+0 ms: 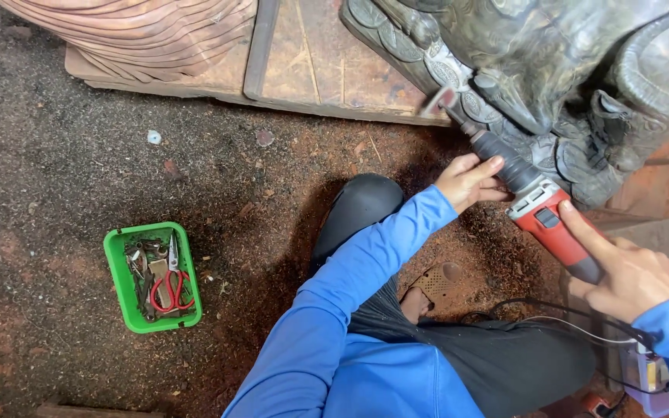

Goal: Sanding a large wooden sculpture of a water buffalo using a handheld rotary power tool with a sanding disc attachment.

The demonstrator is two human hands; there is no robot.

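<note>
Sawdust-covered earth floor [63,155] fills the view, reddish and loose, with a wooden pallet [311,70] along the top edge. At far left a green plastic tray [118,263] sits on the floor, holding red-handled snips [170,288] and small metal bits, well apart from the hands. On the pallet's left end rests a pale ribbed wood carving [133,31]. Moving right, the left hand [470,182] wraps its fingers [483,166] around the black neck of a red and black rotary grinder [540,209], whose spinning abrasive tip [437,102] meets the base of a dark carved wood statue [551,70]. The right hand [629,275] grips the tool's rear body, forefinger stretched along the red casing.

Risks, as I judge them: the tip could catch in the carved relief and kick back toward the left fingers, which sit near it; a slip could gouge the detail. The power cord [551,310] trails across the lap and could snag. Dust underfoot may let the sandalled foot [435,282] slide.
</note>
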